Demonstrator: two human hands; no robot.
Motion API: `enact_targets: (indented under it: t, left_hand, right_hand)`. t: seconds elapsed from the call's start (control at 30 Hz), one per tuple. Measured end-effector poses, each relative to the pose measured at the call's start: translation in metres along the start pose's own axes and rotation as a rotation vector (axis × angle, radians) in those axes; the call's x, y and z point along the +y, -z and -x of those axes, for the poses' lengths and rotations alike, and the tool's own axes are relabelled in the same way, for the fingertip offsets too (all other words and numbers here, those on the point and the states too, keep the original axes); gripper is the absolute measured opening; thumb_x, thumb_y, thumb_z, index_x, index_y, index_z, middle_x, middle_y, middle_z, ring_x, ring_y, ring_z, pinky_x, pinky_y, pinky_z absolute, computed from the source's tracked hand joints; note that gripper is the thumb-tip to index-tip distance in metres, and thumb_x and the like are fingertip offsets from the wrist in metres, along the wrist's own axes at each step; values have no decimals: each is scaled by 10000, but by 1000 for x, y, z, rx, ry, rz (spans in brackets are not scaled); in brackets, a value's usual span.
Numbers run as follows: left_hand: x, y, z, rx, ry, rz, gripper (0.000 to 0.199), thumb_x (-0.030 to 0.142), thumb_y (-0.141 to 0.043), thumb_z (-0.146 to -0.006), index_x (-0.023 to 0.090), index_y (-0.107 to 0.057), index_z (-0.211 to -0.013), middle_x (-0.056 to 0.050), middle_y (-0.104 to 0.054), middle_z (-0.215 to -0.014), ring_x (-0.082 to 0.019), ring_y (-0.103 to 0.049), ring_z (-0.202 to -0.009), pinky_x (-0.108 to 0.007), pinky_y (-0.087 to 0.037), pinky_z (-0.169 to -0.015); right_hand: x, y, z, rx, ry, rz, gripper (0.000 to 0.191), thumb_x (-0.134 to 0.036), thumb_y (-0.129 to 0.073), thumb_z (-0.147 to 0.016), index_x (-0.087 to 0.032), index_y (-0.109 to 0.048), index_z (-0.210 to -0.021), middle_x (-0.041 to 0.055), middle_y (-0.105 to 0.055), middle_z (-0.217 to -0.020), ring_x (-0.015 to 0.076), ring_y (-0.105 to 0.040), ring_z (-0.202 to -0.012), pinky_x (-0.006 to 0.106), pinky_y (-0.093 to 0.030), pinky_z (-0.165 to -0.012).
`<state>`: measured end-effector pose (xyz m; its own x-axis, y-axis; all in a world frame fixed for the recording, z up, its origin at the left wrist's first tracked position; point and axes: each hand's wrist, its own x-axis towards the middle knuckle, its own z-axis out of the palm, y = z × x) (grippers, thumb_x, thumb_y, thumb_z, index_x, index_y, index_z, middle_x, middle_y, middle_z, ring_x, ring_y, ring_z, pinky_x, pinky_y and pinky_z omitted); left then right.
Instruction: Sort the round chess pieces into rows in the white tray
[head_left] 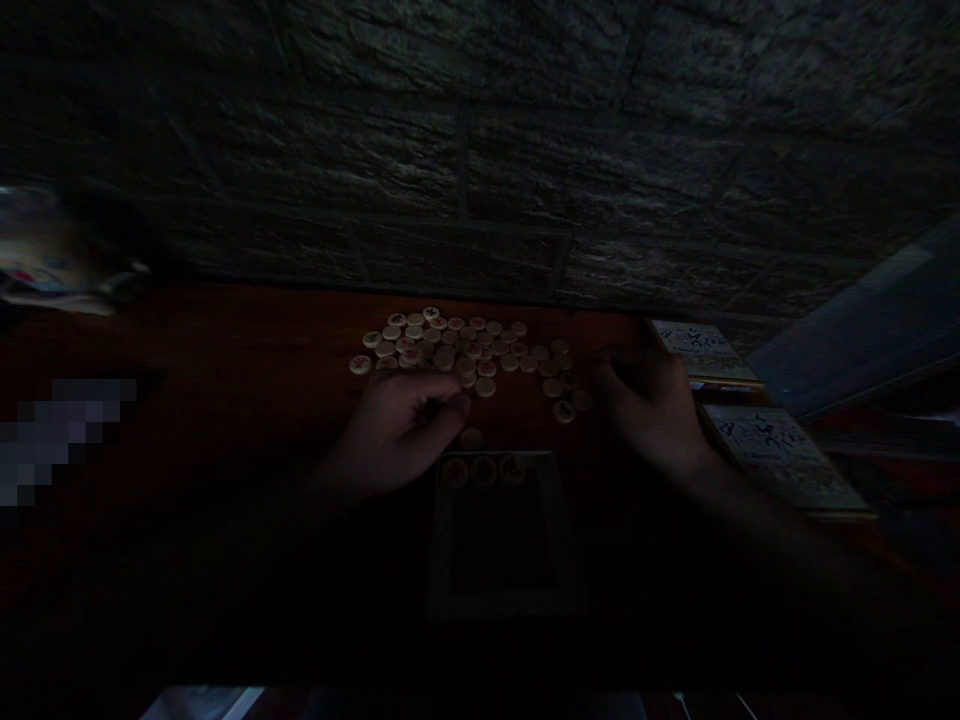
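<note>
Many round wooden Chinese chess pieces (445,357) lie in a loose heap, some marked in red and some in dark characters. My left hand (405,425) is at the heap's near edge, thumb and forefinger pinched together beside a piece (466,372); what is between the fingertips is hidden. To the right, my right hand (656,405) is curled beside a few scattered pieces (564,411), its fingertips lost in shadow. Below, an open box tray (564,530) has three pieces (484,471) in a row along its far side. Another piece (471,438) lies just beyond its rim.
Two printed boxes with Chinese lettering, a far one (701,352) and a nearer one (787,460), lie at the right. A stone-textured wall (465,180) rises behind the brown wooden table (247,350). A pale blurred object (52,260) stands far left. The light is very dim.
</note>
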<state>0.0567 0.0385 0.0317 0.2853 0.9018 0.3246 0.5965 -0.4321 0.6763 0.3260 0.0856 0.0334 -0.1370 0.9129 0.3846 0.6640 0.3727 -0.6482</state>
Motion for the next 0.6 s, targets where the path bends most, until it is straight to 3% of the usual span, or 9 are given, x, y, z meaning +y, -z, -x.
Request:
enact_targets:
  t: [0.33, 0.6]
  left_hand:
    - [1, 0, 0, -23, -8, -3, 296, 247, -513, -906, 165, -624, -644, 17, -616, -584, -111, -535, -556, -233, -376, -529]
    - [1, -2, 0, -30, -28, -11, 329, 251, -506, -935, 165, -607, -633, 28, -567, -561, -101, -499, -543, -227, -350, -519]
  right_hand:
    - [15, -5, -6, -26, -66, 113, 193, -271, -617, -854, -178, -728, -982, 99, -776, -995, 247, -727, -863, 350, -535, -721]
    - [12, -5, -7, -124, -143, 212, 203, -295, -641, -865, -172, -733, -998, 107, -783, -963, 258, -747, -827, 337, -529, -663]
